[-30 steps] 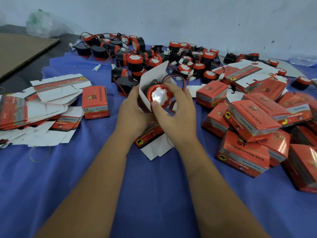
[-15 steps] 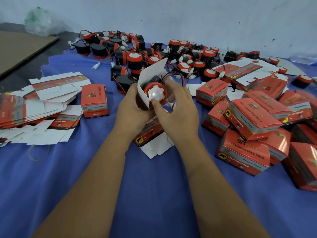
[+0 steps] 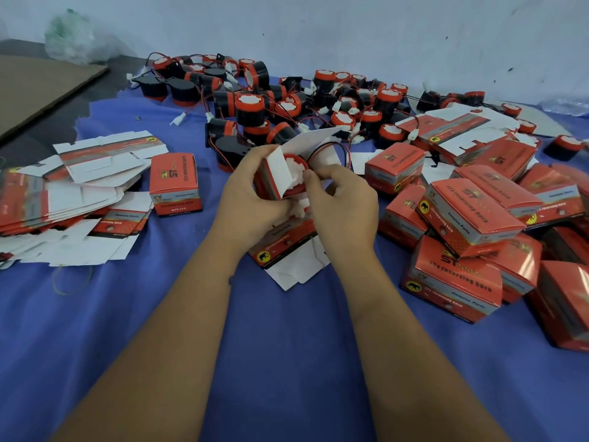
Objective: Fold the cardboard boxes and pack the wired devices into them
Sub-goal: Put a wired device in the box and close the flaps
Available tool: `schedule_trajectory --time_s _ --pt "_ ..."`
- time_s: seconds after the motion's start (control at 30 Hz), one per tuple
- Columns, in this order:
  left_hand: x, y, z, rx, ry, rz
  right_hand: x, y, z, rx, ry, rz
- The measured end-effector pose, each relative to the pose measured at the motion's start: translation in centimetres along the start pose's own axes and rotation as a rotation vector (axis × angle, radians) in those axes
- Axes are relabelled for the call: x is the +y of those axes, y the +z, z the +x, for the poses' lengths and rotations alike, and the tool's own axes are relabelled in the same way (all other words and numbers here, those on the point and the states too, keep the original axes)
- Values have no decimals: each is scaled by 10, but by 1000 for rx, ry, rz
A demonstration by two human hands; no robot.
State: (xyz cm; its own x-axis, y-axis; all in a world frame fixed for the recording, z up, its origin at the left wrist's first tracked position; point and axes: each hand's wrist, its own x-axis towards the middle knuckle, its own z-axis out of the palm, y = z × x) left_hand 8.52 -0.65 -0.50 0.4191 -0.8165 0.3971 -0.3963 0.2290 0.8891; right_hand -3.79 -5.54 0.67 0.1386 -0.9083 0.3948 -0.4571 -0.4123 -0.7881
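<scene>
Between the two hands, the wired device (image 3: 294,177) now sits deeper in the open box (image 3: 271,183) than a second ago (wire loop still outside), left hand (image 3: 251,199) gripping the box, right hand (image 3: 342,202) pinching the device's edge.

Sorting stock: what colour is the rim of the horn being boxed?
Red rim, head view.
</scene>
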Motion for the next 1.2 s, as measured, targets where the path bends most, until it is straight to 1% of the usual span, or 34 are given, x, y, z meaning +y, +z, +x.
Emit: schedule_trajectory --time_s 0.17,0.3,0.37,0.43,0.53,0.63,0.7,0.73,0.83,0.9,1.0,1.1,1.13,1.2 --pt "0 -1 1 -26 -16 -31 0 3 -2 0 62 18" --pt "1 0 0 -40 -18 -28 1 7 -4 -38 90 -72" --pt "1 1 0 -61 -20 -22 3 7 -2 -109 143 -94" --pt "1 3 -2 -101 -14 -21 3 6 0 -189 179 -65" --pt "4 4 -3 -139 -58 -90 -2 4 0 -269 143 -105" --pt "5 3 -1 -127 -125 -219 -6 5 -3 -319 107 -72" --pt "5 5 -1 -89 -142 -261 -7 4 -4 -338 73 -73" --pt "4 7 -1 -55 -135 -238 -7 4 -3 -340 53 -81" --pt "0 9 1 125 -108 -41 -6 3 -4 -328 -19 -70" --pt "-3 7 3 230 -120 15 -6 4 -6 -335 -71 0" --pt "-3 2 3 284 -146 12 -7 6 -8 -282 -128 131" --pt "-3 -1 4 356 -146 29 -7 5 -4 -173 -74 240" --pt "-3 -1 5 380 -146 34 -7 4 -2 -154 -25 261" --pt "-2 -3 6 416 -128 51 -6 2 1 -165 97 272"
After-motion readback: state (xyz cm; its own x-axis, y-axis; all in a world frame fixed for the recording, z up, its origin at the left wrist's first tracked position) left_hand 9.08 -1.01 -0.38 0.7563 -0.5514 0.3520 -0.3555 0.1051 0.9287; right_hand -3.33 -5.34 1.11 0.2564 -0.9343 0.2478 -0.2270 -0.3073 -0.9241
